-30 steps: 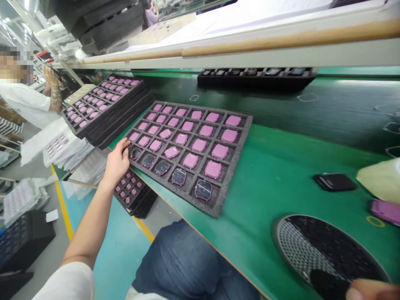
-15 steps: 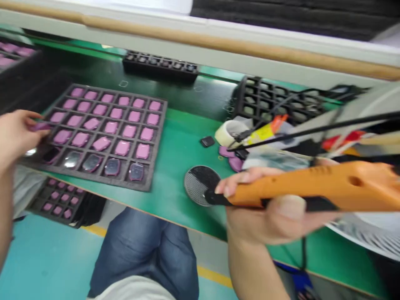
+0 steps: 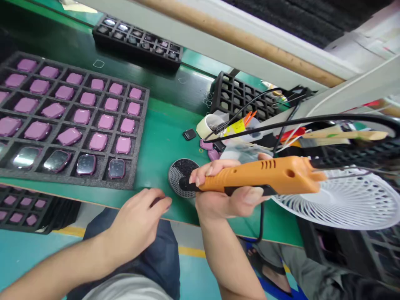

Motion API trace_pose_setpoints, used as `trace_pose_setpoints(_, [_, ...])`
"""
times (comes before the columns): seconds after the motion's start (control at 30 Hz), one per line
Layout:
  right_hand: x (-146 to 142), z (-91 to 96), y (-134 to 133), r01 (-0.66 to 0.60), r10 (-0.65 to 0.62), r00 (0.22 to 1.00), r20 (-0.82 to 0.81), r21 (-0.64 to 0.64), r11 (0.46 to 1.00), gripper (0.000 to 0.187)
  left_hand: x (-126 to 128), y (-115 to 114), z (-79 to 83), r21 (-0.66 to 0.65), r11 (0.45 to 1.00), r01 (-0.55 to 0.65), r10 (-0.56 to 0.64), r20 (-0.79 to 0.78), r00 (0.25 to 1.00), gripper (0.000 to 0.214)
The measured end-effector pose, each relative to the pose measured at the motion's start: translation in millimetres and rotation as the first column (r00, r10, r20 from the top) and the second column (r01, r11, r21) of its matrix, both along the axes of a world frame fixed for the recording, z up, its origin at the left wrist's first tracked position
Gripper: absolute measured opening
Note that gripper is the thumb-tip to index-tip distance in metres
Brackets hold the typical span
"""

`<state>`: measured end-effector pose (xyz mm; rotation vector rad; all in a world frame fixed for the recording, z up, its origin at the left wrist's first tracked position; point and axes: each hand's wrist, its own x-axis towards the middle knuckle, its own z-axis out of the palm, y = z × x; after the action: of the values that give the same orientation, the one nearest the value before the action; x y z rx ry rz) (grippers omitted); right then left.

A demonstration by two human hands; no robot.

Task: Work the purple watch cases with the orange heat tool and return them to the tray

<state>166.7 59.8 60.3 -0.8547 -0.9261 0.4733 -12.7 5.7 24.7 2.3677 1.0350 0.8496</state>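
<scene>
My right hand (image 3: 225,196) is wrapped round an orange corded hand tool (image 3: 250,177) with vent slots. Its black tip overlaps a round dark mesh disc (image 3: 176,171) on the green table; whether they touch I cannot tell. By the table's front edge, left of the disc, is my left hand (image 3: 140,221) with curled fingers; what is in them, if anything, is hidden. A black foam tray (image 3: 135,175) on the left holds rows of purple watch-shaped pieces (image 3: 98,141). Its front row has pieces with dark glossy faces, such as a dark-faced watch piece (image 3: 116,168).
A tape roll (image 3: 203,126), a small black piece (image 3: 189,134) and loose purple pieces (image 3: 213,155) lie beyond the disc. Black compartment trays stand at the back, such as a tray (image 3: 168,62). A white fan grille (image 3: 337,204) is at right. Another person's foot (image 3: 276,277) shows below.
My left hand has moved right from the tray's left side, where it held a purple piece, to near the disc. The view has shifted right; the orange tool stays over the disc.
</scene>
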Motion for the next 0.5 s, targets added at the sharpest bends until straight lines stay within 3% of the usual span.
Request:
trace_pose_setpoints(0.13, [-1, -4.8, 0, -0.003, 0.003, 1.000, -0.013, -0.026, 1.000, 0.040, 9, 2, -17.2, 0.093, 0.993, -0.072, 0.077, -0.048, 0.996, 0.017])
trace_pose_setpoints(0.43, [-1, -6.1, 0, -0.019, 0.019, 1.000, 0.008, -0.070, 0.997, 0.044, 1, 2, -24.5, 0.100, 0.995, -0.012, 0.014, -0.022, 1.000, 0.026])
trace_pose_setpoints(0.5, [0, -5.9, -1, -0.066, 0.070, 0.997, 0.028, -0.136, 0.988, 0.051, 1, 2, -25.8, 0.111, 0.994, -0.016, 0.017, -0.011, 1.000, 0.026])
